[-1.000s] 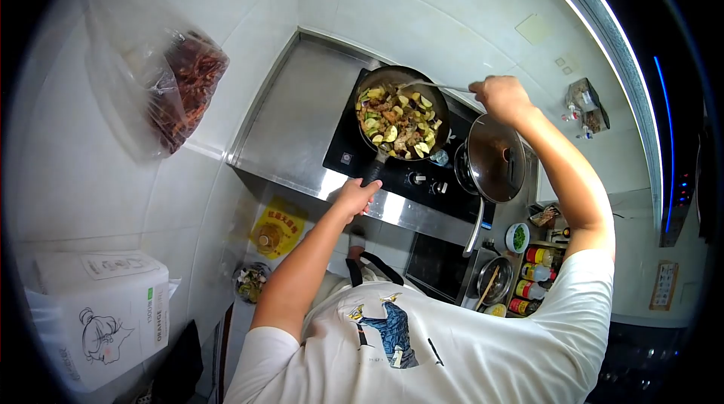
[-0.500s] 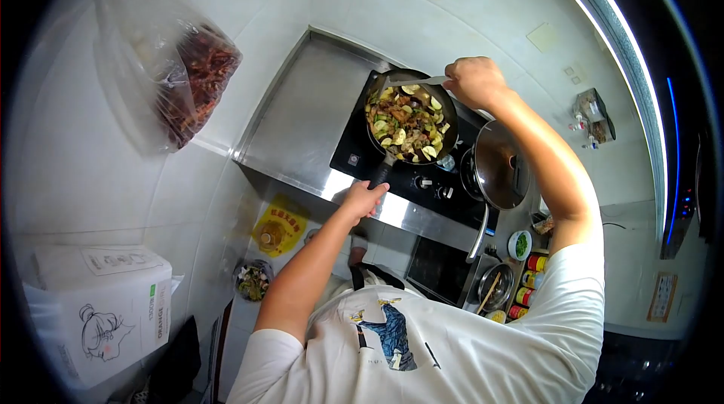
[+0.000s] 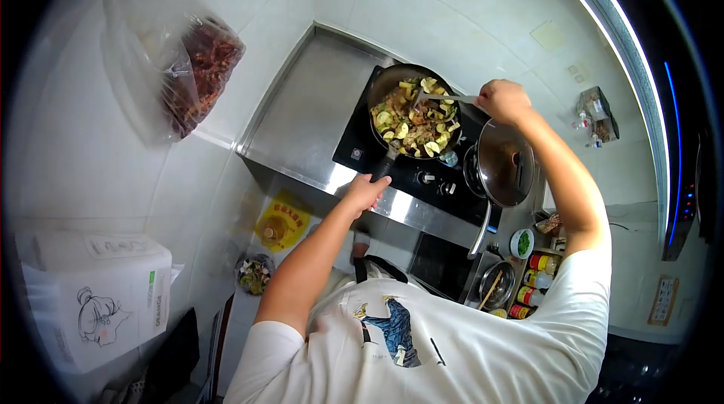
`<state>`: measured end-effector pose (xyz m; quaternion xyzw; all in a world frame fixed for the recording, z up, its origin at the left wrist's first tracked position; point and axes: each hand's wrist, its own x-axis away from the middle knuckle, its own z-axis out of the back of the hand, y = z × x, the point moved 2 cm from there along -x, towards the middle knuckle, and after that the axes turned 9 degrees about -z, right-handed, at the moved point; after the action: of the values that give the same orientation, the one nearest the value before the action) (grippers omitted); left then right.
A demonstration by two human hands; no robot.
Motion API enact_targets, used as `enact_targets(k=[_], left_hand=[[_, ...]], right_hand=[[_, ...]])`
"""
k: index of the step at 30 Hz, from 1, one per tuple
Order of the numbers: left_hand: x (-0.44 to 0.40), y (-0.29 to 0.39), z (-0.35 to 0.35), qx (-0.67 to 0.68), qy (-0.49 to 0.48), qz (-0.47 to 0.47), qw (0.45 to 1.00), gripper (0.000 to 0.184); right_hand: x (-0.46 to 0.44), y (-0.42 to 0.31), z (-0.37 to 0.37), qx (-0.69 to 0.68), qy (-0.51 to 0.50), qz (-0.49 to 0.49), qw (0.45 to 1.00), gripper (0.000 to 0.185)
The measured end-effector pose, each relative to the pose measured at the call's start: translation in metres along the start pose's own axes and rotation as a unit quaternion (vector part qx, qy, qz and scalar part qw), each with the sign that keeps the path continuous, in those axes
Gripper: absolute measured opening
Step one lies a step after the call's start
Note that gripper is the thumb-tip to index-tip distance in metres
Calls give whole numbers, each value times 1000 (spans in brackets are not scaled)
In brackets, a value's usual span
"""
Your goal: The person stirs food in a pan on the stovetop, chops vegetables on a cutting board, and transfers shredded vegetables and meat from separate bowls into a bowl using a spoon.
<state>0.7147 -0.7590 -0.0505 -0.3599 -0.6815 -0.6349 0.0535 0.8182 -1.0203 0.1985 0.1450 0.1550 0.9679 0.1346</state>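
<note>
A dark frying pan (image 3: 381, 79) sits on the black cooktop (image 3: 348, 149), holding chopped pieces of food (image 3: 403, 123), some green-edged and pale, others brown. My left hand (image 3: 363, 194) is closed around the pan's black handle (image 3: 385, 165). My right hand (image 3: 504, 100), right of the pan, grips a spatula (image 3: 452, 98) whose head reaches into the food near the pan's upper middle. The spatula's far edge is partly hidden by the pieces.
Right of the frying pan stands a second pan with a glass lid (image 3: 504, 166), its long handle pointing toward me. A bowl of chopped greens (image 3: 521, 243), several jars (image 3: 538, 279) and a metal bowl with chopsticks (image 3: 498, 291) are at the right. A bag of dried red food (image 3: 200, 76) hangs at left.
My right hand has moved right and slightly down, drawing the spatula head from the pan's upper left edge into the food. Pieces have shifted. My left hand stays on the handle.
</note>
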Motion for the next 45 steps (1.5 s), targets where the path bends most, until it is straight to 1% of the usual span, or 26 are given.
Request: enact_targets(k=[3,4,7,8,10,11,12,14,15,17,18,20,24,26,27,28,30,31,32,34,35,38,39,42,44,45], left_hand=[[-4,-1,-1,-12,-22,4,1000,36],[-3,0,-1,-7,-20,11,1000,36],[-2,4,-3,3,-29,28,999,35],[-1,6,-4,10,-40,34,999,34],[-4,0,-7,13,-38,34,999,33],[-4,-1,-8,12,-38,36,999,33],[-5,-1,-8,11,-37,39,998,33],[-3,0,-8,2,-29,29,999,32],[-2,1,-8,-7,-20,19,1000,32],[-2,0,-8,-4,-16,16,1000,31],[-3,0,-7,-4,-14,12,1000,31],[-3,0,-6,-6,-14,14,1000,32],[-4,2,-6,-6,-21,19,1000,32],[-3,2,-6,-12,-21,18,1000,33],[-3,0,-6,-5,-27,22,999,33],[-4,-1,-6,2,-32,27,999,34],[-5,-3,-7,-2,-34,30,999,34],[-6,-3,-8,7,-28,25,999,33],[-7,-4,-9,16,-22,21,999,33],[-4,-1,-10,5,-26,21,999,31],[-4,1,-9,-5,-35,21,999,31],[-4,3,-11,-25,-46,23,998,31],[-4,3,-11,-26,-48,22,998,30],[-4,4,-10,-28,-53,17,998,30],[-4,3,-11,-27,-58,12,998,30],[-4,3,-10,-28,-53,16,998,30]], right_hand=[[20,-3,27,15,100,101,990,24],[25,-8,35,13,99,99,990,24],[32,-30,46,1,138,217,966,17],[28,-35,44,-1,137,216,967,17],[23,-50,36,26,130,287,949,19],[21,-60,30,51,112,288,950,18],[14,-68,14,118,91,264,953,15],[9,-75,-5,144,35,214,965,14],[3,-67,-17,145,36,215,965,14],[-11,-34,-35,107,57,169,978,17],[-4,-23,-31,101,51,125,986,19],[5,6,-33,32,94,103,990,19],[32,44,-32,-7,79,80,994,23],[54,60,-39,-99,66,-1,993,27],[60,66,-43,-127,63,-13,990,32],[66,71,-45,-129,61,-17,990,32],[78,84,-51,-259,-50,-101,959,36],[86,88,-53,-297,-61,-113,946,37],[95,92,-53,-298,-64,-117,945,37],[112,98,-54,-339,-104,-111,928,35],[119,101,-60,-370,-99,-115,917,33],[136,98,-67,-367,-131,-141,910,34],[141,91,-65,-384,-161,-145,897,36],[139,74,-90,-354,-194,-141,904,38],[132,52,-112,-331,-174,-127,919,37],[129,36,-116,-312,-145,-126,930,36]])
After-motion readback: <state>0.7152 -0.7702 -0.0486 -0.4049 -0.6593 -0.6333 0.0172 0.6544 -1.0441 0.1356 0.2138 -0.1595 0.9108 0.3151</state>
